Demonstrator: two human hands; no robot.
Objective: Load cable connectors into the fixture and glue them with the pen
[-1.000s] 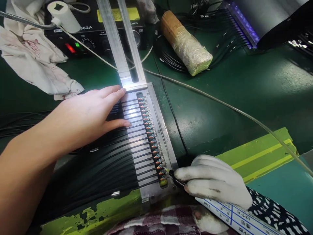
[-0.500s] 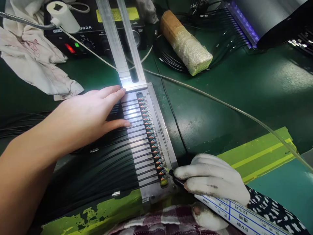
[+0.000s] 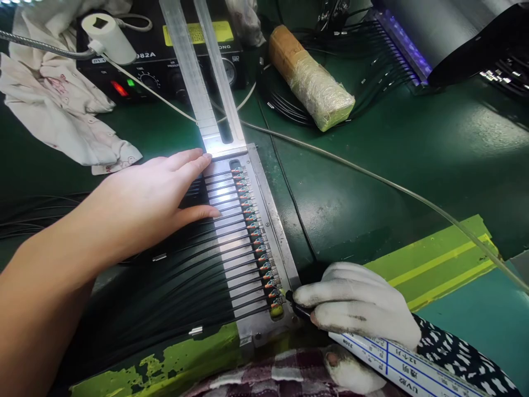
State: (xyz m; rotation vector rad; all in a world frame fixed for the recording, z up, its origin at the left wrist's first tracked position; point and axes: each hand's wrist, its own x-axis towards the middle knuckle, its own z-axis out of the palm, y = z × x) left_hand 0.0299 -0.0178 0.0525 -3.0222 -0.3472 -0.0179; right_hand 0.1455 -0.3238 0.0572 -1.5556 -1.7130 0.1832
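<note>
My bare left hand (image 3: 152, 190) rests on the upper left edge of a long metal fixture (image 3: 231, 248), fingers stretched out and thumb apart. Across that fixture lies a row of thin black cables (image 3: 243, 264), their stripped ends with small coloured wires over a dark slot. My right hand (image 3: 363, 309), in a stained white glove, is closed around a UV glue syringe (image 3: 372, 353) with a white label and blue lines. Its black nozzle end points left, close to the lowest cable ends. The very tip is hard to make out.
A black control box (image 3: 161, 71) with red and green lights stands behind. White cloth (image 3: 66, 110) lies at left, a film-wrapped block (image 3: 314, 82) at the back. A violet-lit lamp housing (image 3: 446, 38) is at back right. A clear hose (image 3: 351, 160) crosses the green table.
The view has shifted very slightly. My left hand stays on the fixture, and the syringe nozzle remains by the lowest cable ends.
</note>
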